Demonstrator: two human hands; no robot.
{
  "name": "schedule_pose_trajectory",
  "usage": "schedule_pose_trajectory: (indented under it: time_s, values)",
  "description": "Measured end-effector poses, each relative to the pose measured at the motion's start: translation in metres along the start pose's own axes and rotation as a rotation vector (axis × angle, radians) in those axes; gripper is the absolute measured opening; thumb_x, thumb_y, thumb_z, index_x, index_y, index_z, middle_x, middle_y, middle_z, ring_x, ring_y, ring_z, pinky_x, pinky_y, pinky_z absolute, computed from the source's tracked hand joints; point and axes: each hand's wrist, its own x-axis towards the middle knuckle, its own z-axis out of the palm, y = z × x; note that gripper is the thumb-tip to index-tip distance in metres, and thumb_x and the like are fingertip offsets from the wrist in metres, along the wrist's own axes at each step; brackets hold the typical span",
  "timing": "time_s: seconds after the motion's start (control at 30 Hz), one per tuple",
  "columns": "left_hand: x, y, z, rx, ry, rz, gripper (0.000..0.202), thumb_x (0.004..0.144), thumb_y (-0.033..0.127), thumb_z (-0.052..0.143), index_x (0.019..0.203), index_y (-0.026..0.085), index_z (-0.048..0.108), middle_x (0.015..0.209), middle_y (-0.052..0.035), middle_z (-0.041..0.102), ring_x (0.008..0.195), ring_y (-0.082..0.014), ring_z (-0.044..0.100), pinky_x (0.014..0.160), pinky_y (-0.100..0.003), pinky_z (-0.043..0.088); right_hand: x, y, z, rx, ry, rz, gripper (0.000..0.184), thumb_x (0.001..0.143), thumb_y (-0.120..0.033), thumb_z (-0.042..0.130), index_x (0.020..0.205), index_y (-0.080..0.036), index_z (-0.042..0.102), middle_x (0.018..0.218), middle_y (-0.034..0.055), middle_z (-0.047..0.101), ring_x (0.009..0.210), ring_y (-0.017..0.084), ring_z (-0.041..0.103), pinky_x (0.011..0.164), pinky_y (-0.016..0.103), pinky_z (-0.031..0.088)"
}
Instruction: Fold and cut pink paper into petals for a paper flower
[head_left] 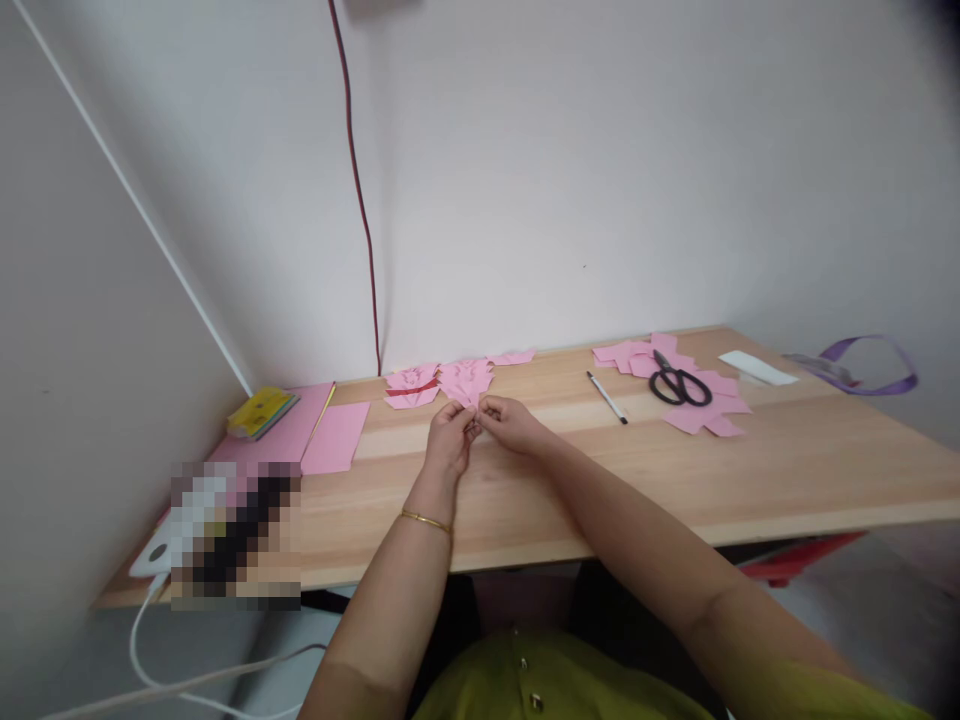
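Both hands meet over the middle of the table, fingertips nearly touching. My left hand (450,435) is closed in a pinch at the near, narrow end of a cut and creased pink paper piece (466,378). From the other side my right hand (511,422) pinches the same end, and its fingers hide what lies between them. Just left of this piece, more pink paper cutouts (411,398) lie with a red strip (412,386) across them. Another pink scrap (511,357) rests by the wall.
Black-handled scissors (679,385) lie on pink paper scraps (705,415) at the right. A white pen (606,397), a white strip (759,367) and a purple ribbon loop (874,365) are there too. Leftward are pink sheets (335,437), a yellow pad (261,412) and a white cable (135,640).
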Motion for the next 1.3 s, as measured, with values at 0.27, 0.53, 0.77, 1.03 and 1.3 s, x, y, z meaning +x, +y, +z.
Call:
schedule_pose_trajectory:
  time_s: [0.27,0.53,0.77,1.03,1.3]
  values:
    - [0.001,-0.001,0.001,0.064,0.057,0.056,0.024,0.057,0.024,0.074,0.069,0.014,0.056,0.060,0.0039,0.053,0.052,-0.0054,0.047,0.052,-0.019,0.041,0.001,-0.003,-0.004,0.070,0.086,0.083,0.017,0.072,-0.025,0.052,0.086,-0.017,0.056,0.073,-0.0011,0.057,0.061,0.011,0.050,0.060,0.023,0.039]
    - [0.001,-0.004,0.001,0.143,0.029,0.067,0.023,0.057,0.025,0.075,0.068,0.014,0.058,0.057,0.0034,0.052,0.052,-0.0065,0.047,0.051,-0.020,0.042,0.001,-0.004,-0.009,0.013,0.127,0.078,0.012,0.074,-0.031,0.052,0.076,-0.019,0.052,0.064,-0.0033,0.052,0.058,0.011,0.046,0.058,0.022,0.036]
    - [0.003,-0.007,-0.001,0.162,0.007,0.081,0.026,0.060,0.031,0.074,0.064,0.014,0.055,0.056,0.0033,0.050,0.052,-0.0067,0.046,0.050,-0.020,0.040,0.002,-0.005,-0.010,-0.013,0.132,0.069,0.012,0.074,-0.030,0.051,0.072,-0.018,0.050,0.065,-0.0030,0.051,0.059,0.010,0.044,0.058,0.022,0.035]
    - [0.004,-0.007,-0.003,0.193,0.034,0.118,0.029,0.059,0.034,0.075,0.062,0.014,0.054,0.054,0.0040,0.048,0.050,-0.0064,0.045,0.050,-0.020,0.039,0.001,-0.008,-0.009,0.035,0.104,0.058,0.015,0.074,-0.032,0.052,0.071,-0.018,0.048,0.063,-0.0039,0.048,0.056,0.010,0.041,0.056,0.022,0.032]
    - [0.002,-0.005,-0.001,0.173,0.012,0.093,0.025,0.058,0.030,0.075,0.067,0.015,0.057,0.055,0.0041,0.050,0.050,-0.0063,0.045,0.050,-0.020,0.041,0.002,-0.006,-0.011,0.085,0.145,0.053,0.015,0.075,-0.032,0.051,0.070,-0.018,0.047,0.065,-0.0034,0.048,0.059,0.010,0.043,0.058,0.023,0.035]
